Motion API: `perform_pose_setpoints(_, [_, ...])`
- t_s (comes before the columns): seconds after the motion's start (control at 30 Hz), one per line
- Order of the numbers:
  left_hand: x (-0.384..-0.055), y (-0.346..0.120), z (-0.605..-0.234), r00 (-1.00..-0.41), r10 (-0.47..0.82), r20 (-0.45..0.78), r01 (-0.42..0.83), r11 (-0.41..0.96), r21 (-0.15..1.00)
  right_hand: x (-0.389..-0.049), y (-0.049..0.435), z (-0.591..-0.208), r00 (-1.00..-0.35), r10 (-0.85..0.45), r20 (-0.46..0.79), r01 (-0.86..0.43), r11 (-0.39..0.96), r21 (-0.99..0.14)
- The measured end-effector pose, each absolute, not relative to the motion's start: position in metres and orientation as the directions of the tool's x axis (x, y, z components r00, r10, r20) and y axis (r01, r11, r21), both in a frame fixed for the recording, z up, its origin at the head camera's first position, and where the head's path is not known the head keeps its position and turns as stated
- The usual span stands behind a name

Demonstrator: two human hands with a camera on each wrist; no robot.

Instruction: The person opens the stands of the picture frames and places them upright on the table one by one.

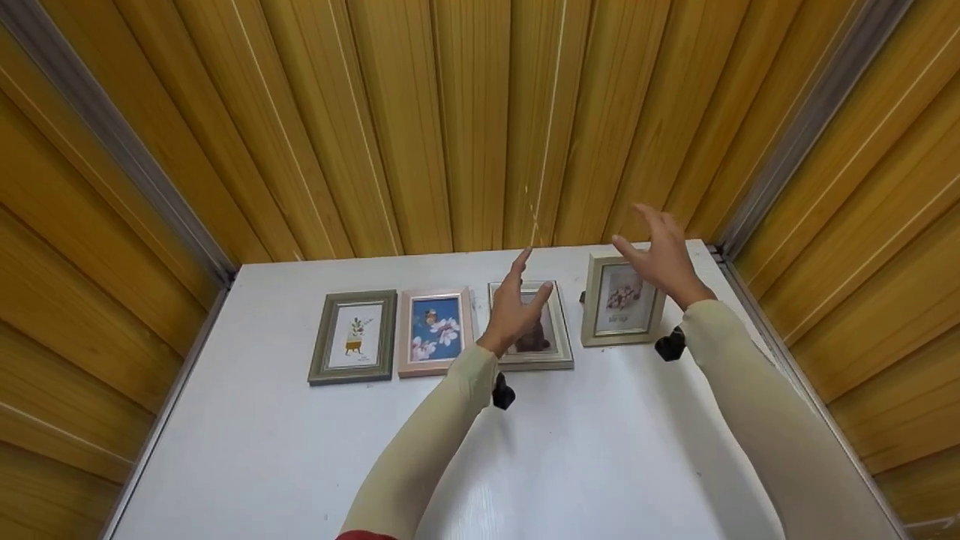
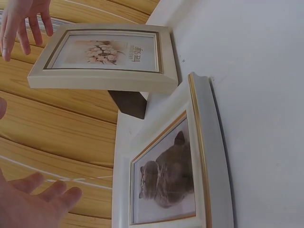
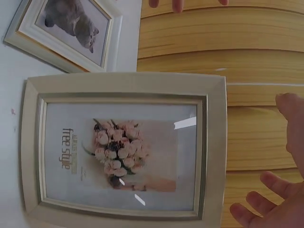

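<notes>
My left hand (image 1: 516, 311) hovers over the white frame with a cat picture (image 1: 564, 330), thumb and fingers spread, holding nothing. My right hand (image 1: 666, 259) is raised beside the top of the cream frame with a flower picture (image 1: 590, 315), its fingers apart from the frame. That cream frame stands upright, leaning back on a dark stand leg (image 2: 129, 103) seen in the left wrist view. In the right wrist view the bouquet picture (image 3: 118, 152) shows fully, with my right fingers (image 3: 273, 185) off to its side.
To the left on the white table (image 1: 247, 442) stand a pink frame with blossoms on blue (image 1: 405, 337) and a grey-green frame with a plant drawing (image 1: 321, 345). Yellow wood-look panels (image 1: 472, 135) wall the back and both sides.
</notes>
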State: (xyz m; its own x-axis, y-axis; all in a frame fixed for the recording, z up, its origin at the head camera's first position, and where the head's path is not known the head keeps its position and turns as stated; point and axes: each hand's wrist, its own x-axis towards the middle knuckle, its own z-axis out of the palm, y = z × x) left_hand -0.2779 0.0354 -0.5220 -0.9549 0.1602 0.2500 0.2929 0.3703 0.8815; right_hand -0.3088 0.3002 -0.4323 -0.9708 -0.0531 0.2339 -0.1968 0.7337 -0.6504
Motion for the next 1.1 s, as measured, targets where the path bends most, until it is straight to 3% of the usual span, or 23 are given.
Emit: perform_pose_setpoints(1.1, [-0.268, -0.025, -0.525, -0.964, 0.034, 0.262, 0.257, 0.351, 0.900, -0.307, 0.223, -0.433, -0.926, -0.182, 0.329, -0.361, 0.677, -0.641])
